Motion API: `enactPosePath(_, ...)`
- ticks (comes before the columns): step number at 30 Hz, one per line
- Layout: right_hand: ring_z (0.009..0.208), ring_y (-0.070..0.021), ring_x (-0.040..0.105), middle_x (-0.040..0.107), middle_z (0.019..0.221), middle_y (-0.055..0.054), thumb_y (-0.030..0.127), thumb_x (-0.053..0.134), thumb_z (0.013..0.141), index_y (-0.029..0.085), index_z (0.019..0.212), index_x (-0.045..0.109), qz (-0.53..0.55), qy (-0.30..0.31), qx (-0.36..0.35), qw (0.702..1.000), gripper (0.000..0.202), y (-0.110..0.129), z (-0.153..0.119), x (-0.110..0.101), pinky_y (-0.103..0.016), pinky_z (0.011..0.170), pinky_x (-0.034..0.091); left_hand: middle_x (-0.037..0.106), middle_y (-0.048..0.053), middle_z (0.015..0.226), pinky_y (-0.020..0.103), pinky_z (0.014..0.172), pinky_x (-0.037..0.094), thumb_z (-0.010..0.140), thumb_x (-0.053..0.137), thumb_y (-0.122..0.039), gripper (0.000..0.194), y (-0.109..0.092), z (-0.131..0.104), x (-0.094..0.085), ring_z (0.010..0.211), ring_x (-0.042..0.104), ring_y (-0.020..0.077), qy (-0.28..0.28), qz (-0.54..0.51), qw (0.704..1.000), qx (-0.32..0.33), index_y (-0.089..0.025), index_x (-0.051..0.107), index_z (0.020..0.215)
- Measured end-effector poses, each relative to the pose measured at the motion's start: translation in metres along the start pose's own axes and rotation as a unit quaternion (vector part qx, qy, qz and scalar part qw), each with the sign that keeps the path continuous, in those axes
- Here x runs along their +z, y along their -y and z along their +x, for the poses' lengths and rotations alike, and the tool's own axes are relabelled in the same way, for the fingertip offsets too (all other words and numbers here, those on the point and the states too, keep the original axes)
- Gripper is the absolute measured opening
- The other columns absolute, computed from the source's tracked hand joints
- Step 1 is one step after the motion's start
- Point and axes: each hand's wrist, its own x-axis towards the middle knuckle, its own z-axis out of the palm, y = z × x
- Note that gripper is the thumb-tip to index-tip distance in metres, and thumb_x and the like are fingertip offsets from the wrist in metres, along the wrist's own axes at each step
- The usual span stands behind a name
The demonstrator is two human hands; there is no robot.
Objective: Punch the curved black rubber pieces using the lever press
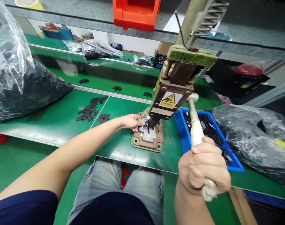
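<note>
My right hand [204, 165] is wrapped around the tape-covered lever handle [195, 128] of a green hand press [170, 90]. Under the press ram, my left hand [132, 122] pinches a dark curved plastic part [142, 126] over the metal plate [148, 135] on the press base [147, 147]. The ram's lower end is right at the part, and whether it touches cannot be made out. Left of that hand lie a rounded dark part [104, 118] and a loose pile of curved black parts [88, 111] on the green table.
A blue bin [236, 165] of small black pieces stands right of the press, beside a clear plastic bag [257, 137]. A large bag of dark parts [27, 81] sits at left. Single black parts [117, 88] lie along the green strip behind. An orange-red bin [136, 14] rests on the shelf above.
</note>
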Motion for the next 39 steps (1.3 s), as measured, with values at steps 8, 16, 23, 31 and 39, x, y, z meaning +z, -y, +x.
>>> enactPosePath(8,0.066,-0.0137,0.061,0.052,0.055,0.005,0.033,0.068,0.086,0.023,0.057,0.045,-0.004,0.031,0.014,0.999,0.038,0.005,0.002,-0.007,-0.052,0.092,0.054,0.062,-0.004,0.054,0.017,0.041,0.045,0.084,0.084,-0.033,0.027,-0.01,0.003,-0.005,0.043,0.058,0.0102,0.017,0.059,0.998,0.016,-0.019,0.061,0.087)
enactPosePath(16,0.064,-0.0136,0.06,0.05,0.055,0.005,0.032,0.068,0.085,0.023,0.057,0.042,0.001,0.01,0.011,1.0,0.039,0.005,0.001,-0.001,-0.049,0.09,0.054,0.064,-0.001,0.054,0.018,0.044,0.047,0.088,0.081,-0.04,0.032,-0.008,0.005,-0.006,0.042,0.058,0.0098,0.04,0.03,0.998,-0.043,-0.017,0.059,0.084)
enactPosePath(23,0.064,-0.0133,0.059,0.052,0.062,0.006,0.038,0.074,0.083,0.024,0.07,0.054,0.032,-0.003,-0.028,0.999,0.028,-0.002,0.026,0.011,-0.044,0.084,0.057,0.071,0.003,0.062,0.018,0.046,0.051,0.089,0.078,-0.05,0.04,0.008,-0.004,0.007,0.047,0.066,0.0118,-0.011,-0.046,0.998,-0.046,-0.017,0.056,0.085)
enactPosePath(31,0.123,-0.0227,0.063,0.057,0.134,-0.012,0.036,0.07,0.091,0.023,0.14,0.054,0.004,0.066,0.089,0.994,0.053,-0.022,0.093,0.012,-0.045,0.108,0.053,0.065,-0.001,0.052,0.017,0.043,0.045,0.081,0.08,-0.062,0.052,0.02,-0.057,0.012,0.043,0.061,0.0103,-0.069,-0.122,0.984,0.108,-0.019,0.052,0.079)
enactPosePath(39,0.078,-0.0159,0.072,0.074,0.089,-0.005,0.032,0.075,0.087,0.019,0.109,0.068,0.055,0.275,0.368,0.886,0.027,-0.004,-0.074,0.017,-0.03,0.071,0.061,0.063,-0.003,0.051,0.018,0.046,0.045,0.086,0.075,-0.061,0.048,0.004,-0.139,0.021,0.045,0.062,0.0118,-0.066,-0.111,0.983,0.13,-0.021,0.05,0.078)
